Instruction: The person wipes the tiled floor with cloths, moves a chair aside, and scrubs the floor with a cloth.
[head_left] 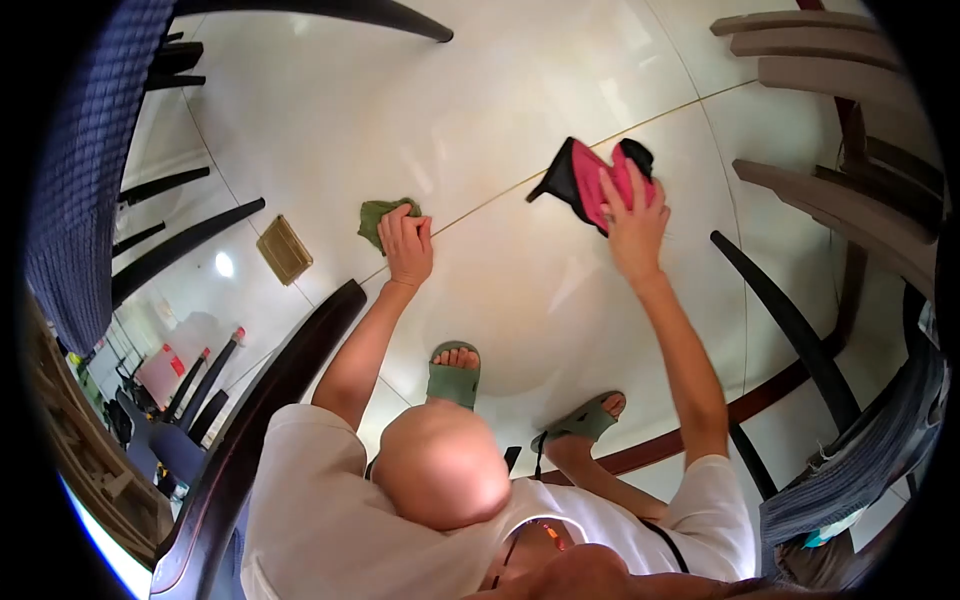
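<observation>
My left hand (405, 245) is closed at the right edge of a crumpled green cloth (373, 224) on the floor. Its fingers are bent, with their tips partly hidden. Farther to the right, my right hand (636, 222) grips a pink and black fabric piece (588, 185). The fingers reach over its pink face while the thumb is hard to make out. One black corner of the piece narrows to a point at the left, and a rounded black part shows at its upper right. Its exact kind cannot be told.
Glossy tiles (500, 90) cover the floor, with a gold floor plate (285, 250) at left. Dark chair legs (190, 245) stand on the left, and another leg (780, 310) on the right. Green slippers (455, 378) are on my feet. Wooden slats (820, 45) line the upper right.
</observation>
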